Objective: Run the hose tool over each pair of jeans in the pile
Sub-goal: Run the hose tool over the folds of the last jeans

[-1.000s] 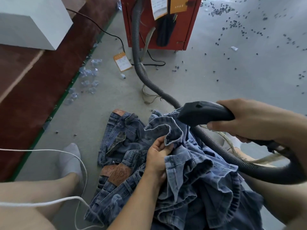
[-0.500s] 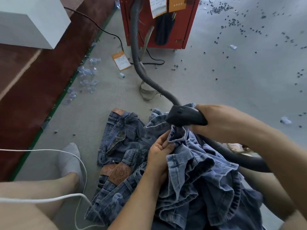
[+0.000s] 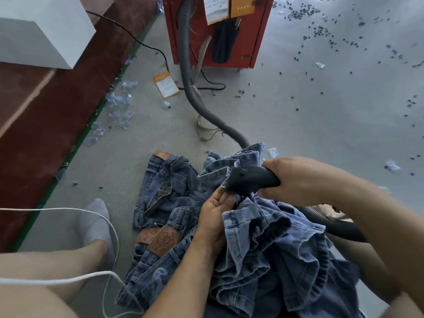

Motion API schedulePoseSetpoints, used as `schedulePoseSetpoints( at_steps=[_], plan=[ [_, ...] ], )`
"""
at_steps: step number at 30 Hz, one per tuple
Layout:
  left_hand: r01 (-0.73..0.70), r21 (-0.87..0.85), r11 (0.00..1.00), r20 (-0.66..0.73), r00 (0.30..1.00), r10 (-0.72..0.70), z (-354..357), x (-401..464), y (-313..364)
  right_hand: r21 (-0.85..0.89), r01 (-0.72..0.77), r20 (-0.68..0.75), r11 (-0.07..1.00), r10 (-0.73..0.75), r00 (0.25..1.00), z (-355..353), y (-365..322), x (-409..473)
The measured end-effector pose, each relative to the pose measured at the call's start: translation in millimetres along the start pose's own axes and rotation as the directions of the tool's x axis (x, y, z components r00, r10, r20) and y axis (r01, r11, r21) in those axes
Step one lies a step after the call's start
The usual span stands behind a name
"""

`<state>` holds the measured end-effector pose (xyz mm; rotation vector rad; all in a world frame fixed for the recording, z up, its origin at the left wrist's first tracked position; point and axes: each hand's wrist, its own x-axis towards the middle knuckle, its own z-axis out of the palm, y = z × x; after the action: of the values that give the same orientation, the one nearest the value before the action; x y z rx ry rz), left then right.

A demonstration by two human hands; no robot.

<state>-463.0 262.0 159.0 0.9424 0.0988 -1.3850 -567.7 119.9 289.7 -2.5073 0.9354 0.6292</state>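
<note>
A pile of blue jeans (image 3: 165, 203) lies on the grey floor in front of me, brown leather patches showing. My left hand (image 3: 215, 216) grips a bunched fold of the top pair of jeans (image 3: 270, 239), which is lifted over my lap. My right hand (image 3: 305, 177) grips the black hose tool (image 3: 250, 180). Its nozzle tip presses into the denim fold just above my left fingers. The grey ribbed hose (image 3: 190, 83) runs from the tool back to the red machine (image 3: 218, 31).
The red machine stands at top centre with paper tags hanging on it. A white box (image 3: 43, 31) sits on the dark red mat at left. An orange tag (image 3: 165, 84), clear plastic scraps and dark bits litter the floor. My socked foot (image 3: 96, 221) and a white cord (image 3: 68, 278) lie at left.
My right hand has brought the hose tool down and left until its nozzle meets the fold held by my left hand. The left hand has stayed put.
</note>
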Motion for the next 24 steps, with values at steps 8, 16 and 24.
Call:
schedulePoseSetpoints(
  at_steps=[8, 16, 24],
  plan=[
    [0.033, -0.026, 0.999, -0.033, 0.999, -0.033, -2, 0, 1, 0.153, -0.062, -0.199, 0.986, 0.092, 0.976, -12, 24, -7],
    [0.029, -0.024, 0.999, 0.009, 1.0, -0.029, 2, -1, 1, 0.034, 0.049, -0.038, 0.998, -0.048, 0.998, 4, -5, 1],
    [0.032, -0.016, 0.999, -0.157, 0.987, -0.034, 4, 6, -3, 0.298, -0.028, -0.29, 0.954, 0.119, 0.95, -22, 21, -5]
  ],
)
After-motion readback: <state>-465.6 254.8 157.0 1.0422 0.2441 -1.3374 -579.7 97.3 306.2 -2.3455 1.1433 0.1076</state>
